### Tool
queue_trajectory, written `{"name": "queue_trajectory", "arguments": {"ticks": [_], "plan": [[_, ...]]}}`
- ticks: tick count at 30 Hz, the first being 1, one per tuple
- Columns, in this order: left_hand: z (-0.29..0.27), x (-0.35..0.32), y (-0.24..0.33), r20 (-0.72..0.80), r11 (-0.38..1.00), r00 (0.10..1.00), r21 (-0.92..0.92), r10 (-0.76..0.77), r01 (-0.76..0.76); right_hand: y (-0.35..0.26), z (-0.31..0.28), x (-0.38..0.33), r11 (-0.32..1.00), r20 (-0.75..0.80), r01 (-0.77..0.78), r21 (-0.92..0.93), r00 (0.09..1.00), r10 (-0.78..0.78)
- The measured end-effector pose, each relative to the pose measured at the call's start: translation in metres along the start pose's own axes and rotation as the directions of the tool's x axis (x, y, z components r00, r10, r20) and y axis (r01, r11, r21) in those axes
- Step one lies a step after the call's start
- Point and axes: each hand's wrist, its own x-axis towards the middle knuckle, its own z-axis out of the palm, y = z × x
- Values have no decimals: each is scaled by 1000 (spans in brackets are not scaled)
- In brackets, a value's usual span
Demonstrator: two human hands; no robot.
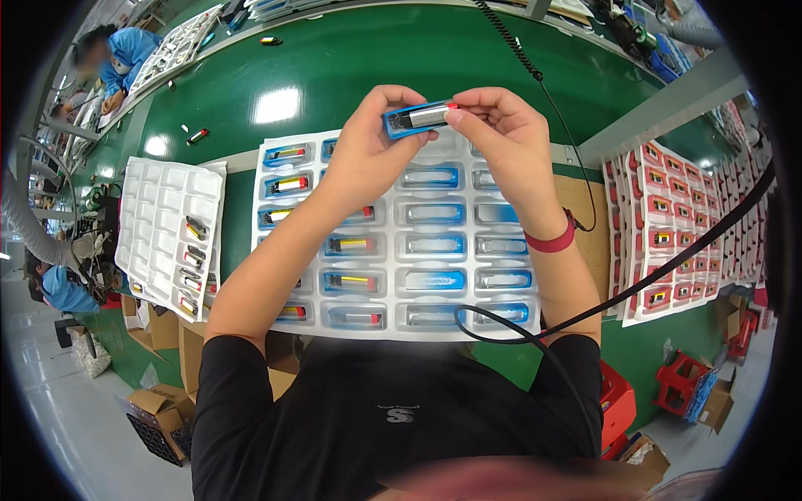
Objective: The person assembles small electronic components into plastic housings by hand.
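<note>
Both hands hold one small blue case [420,118] with a silver bar and a red tip inside, raised above a large white blister tray [393,330]. My left hand [368,146] grips the case's left end from below. The right end, near the red tip, is pinched by my right hand [501,138], whose wrist wears a red band [551,242]. The tray's pockets hold several blue cases, some with yellow and red parts, some with silver bars.
A second white tray [163,192] with a few small parts lies at left. Stacked red-and-white trays [668,225] lie at right. A black cable [635,280] crosses the right side, and a coiled cord [518,50] hangs above. Another person in blue [117,58] works at far left. Cardboard boxes [159,401] stand below.
</note>
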Motion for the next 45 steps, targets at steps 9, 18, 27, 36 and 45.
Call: {"name": "queue_trajectory", "arguments": {"ticks": [9, 18, 27, 36, 45], "plan": [[2, -1, 7, 59, 999, 998, -41, -10, 13, 8, 5, -5, 978, -75, 127, -163, 987, -140], [-4, -6, 1, 37, 976, 996, 200, 82, -88, 13, -19, 5, 989, 196, -14, -146, 980, 43], [-18, -41, 8, 64, 736, 932, 595, 358, -323, -8, 3, -5, 529, 461, 601, -599, 799, -386], [-140, -161, 72, -205, 648, 979, 747, 13, 148, 23, -35, 16, 823, 235, -91, -561, 936, 264], [-182, -264, 28, -257, 270, 924, 903, -283, 334, 51, -10, 25, 589, 372, 259, -765, 925, 76]]}}
